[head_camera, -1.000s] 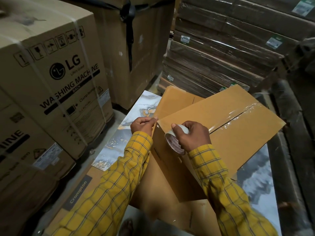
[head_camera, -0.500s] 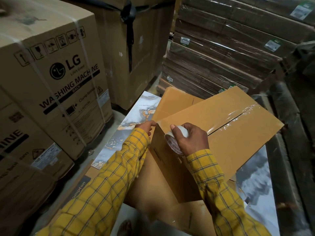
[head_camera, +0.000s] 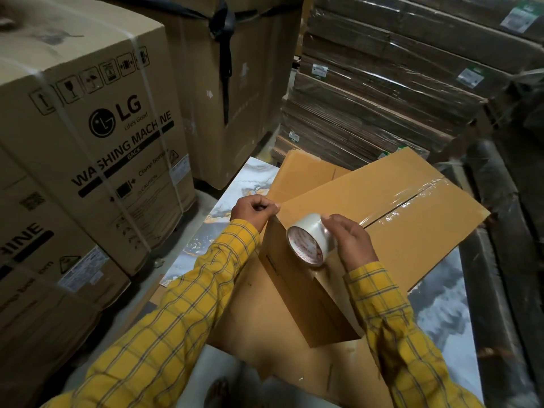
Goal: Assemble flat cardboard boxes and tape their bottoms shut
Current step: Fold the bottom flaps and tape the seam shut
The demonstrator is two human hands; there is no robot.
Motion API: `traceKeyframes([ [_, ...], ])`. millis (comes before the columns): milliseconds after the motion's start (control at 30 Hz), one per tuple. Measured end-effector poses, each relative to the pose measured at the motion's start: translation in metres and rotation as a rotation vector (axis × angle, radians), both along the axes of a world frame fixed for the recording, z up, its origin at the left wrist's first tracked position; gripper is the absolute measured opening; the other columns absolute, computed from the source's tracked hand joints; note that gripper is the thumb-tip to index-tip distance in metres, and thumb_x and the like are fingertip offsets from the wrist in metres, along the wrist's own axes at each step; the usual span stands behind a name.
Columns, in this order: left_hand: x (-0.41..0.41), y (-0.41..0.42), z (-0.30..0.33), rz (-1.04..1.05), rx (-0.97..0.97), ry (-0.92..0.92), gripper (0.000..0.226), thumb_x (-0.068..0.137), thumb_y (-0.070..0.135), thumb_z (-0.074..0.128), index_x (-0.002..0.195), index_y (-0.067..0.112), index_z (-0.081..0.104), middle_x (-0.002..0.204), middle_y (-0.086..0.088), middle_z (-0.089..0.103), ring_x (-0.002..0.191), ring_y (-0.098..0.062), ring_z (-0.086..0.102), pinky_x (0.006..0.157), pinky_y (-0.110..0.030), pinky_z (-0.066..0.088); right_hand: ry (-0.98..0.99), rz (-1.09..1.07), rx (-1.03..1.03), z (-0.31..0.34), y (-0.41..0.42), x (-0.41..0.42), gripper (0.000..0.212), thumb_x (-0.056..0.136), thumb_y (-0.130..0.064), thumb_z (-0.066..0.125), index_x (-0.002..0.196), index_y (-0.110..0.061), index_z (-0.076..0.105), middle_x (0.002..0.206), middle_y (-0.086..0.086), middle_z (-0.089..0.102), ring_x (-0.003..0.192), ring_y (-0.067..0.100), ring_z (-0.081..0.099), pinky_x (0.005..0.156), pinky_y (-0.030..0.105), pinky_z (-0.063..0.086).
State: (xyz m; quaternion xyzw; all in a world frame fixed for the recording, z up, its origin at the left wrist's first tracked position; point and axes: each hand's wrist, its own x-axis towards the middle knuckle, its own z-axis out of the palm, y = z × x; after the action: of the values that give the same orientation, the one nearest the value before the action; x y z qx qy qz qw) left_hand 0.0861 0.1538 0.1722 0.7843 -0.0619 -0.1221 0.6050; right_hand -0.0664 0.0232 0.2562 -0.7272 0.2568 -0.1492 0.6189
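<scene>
Left hand (head_camera: 253,209), fingers curled, pinching the near-left top corner of the assembled tan cardboard box (head_camera: 391,213). Right hand (head_camera: 348,241) curled around the roll of clear packing tape (head_camera: 307,240), held against the box's near top edge, at the end of the clear tape strip (head_camera: 412,198) along the centre seam. Under the box, flat tan cardboard sheets (head_camera: 259,307) on a marble-patterned slab (head_camera: 235,213). Left, a large printed washing-machine carton (head_camera: 88,136); beyond, wrapped stacks of flat cardboard (head_camera: 382,83).

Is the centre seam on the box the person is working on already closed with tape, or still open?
Closed. The two flaps of the box lie flat together and shiny clear tape runs along their seam.
</scene>
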Motion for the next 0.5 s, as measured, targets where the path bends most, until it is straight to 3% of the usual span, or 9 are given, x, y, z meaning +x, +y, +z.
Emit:
traceKeyframes([
  [67,-0.003,-0.001,0.0,0.008,0.014,-0.021,0.012,0.081,0.026,0.081,0.082,0.014,0.078,0.082,0.003,0.075,0.079,-0.006,0.065,0.068,-0.014,0.045,0.018,0.031,0.031,-0.001,-0.005,-0.005,0.028,0.092,-0.016,0.064,0.066,-0.014,0.055,0.064,0.004,0.046,0.063,0.015,0.044,0.06,0.028,0.035],
  [133,-0.006,-0.003,-0.002,0.023,0.024,-0.025,0.012,0.082,0.028,0.08,0.082,0.016,0.077,0.082,0.002,0.075,0.078,-0.008,0.065,0.071,-0.017,0.047,0.105,0.098,-0.152,-0.007,-0.01,-0.01,0.032,0.085,-0.032,0.06,0.057,-0.019,0.051,0.059,-0.002,0.041,0.062,0.016,0.039,0.06,0.03,0.031],
  [200,-0.009,-0.004,-0.004,0.05,0.026,-0.032,0.014,0.083,0.031,0.079,0.082,0.017,0.077,0.082,0.001,0.075,0.081,-0.014,0.067,0.075,-0.022,0.05,0.147,0.139,-0.288,-0.009,-0.012,-0.014,0.039,0.089,-0.039,0.061,0.054,-0.025,0.054,0.052,-0.012,0.04,0.058,0.012,0.039,0.06,0.03,0.031],
  [300,-0.011,-0.004,-0.006,0.062,0.016,-0.05,0.015,0.084,0.032,0.078,0.08,0.018,0.075,0.084,0.0,0.074,0.083,-0.018,0.067,0.078,-0.026,0.052,0.06,0.144,-0.216,-0.007,-0.006,-0.023,0.051,0.1,-0.027,0.062,0.05,-0.029,0.055,0.049,-0.015,0.042,0.052,0.002,0.039,0.057,0.024,0.032],
  [367,-0.01,-0.006,-0.004,0.042,0.017,-0.027,0.015,0.083,0.033,0.078,0.079,0.02,0.073,0.084,0.002,0.073,0.084,-0.018,0.067,0.082,-0.029,0.054,-0.039,0.095,-0.057,-0.009,-0.003,-0.03,0.048,0.099,-0.024,0.061,0.053,-0.019,0.052,0.053,-0.012,0.043,0.051,0.005,0.038,0.054,0.021,0.033],
  [400,-0.01,-0.007,-0.002,0.034,0.007,0.008,0.016,0.081,0.036,0.079,0.078,0.021,0.073,0.085,0.005,0.073,0.085,-0.016,0.067,0.083,-0.031,0.056,-0.08,0.074,0.026,-0.009,-0.002,-0.034,0.045,0.097,-0.029,0.062,0.058,-0.008,0.053,0.058,-0.001,0.046,0.054,0.009,0.041,0.053,0.022,0.036],
  [467,-0.01,-0.008,-0.001,0.014,0.003,0.051,0.021,0.075,0.038,0.083,0.084,0.021,0.073,0.087,0.007,0.074,0.086,-0.015,0.068,0.082,-0.032,0.058,-0.112,0.081,0.124,-0.013,-0.003,-0.041,0.063,0.094,-0.042,0.066,0.08,0.018,0.054,0.072,0.015,0.054,0.066,0.016,0.051,0.059,0.025,0.044],
  [500,-0.012,-0.008,0.0,0.0,0.02,0.03,0.022,0.074,0.035,0.084,0.087,0.021,0.074,0.09,0.006,0.074,0.086,-0.015,0.068,0.083,-0.031,0.057,-0.105,0.096,0.147,-0.012,-0.005,-0.043,0.067,0.092,-0.045,0.068,0.09,0.021,0.055,0.079,0.017,0.057,0.071,0.018,0.054,0.064,0.027,0.047],
])
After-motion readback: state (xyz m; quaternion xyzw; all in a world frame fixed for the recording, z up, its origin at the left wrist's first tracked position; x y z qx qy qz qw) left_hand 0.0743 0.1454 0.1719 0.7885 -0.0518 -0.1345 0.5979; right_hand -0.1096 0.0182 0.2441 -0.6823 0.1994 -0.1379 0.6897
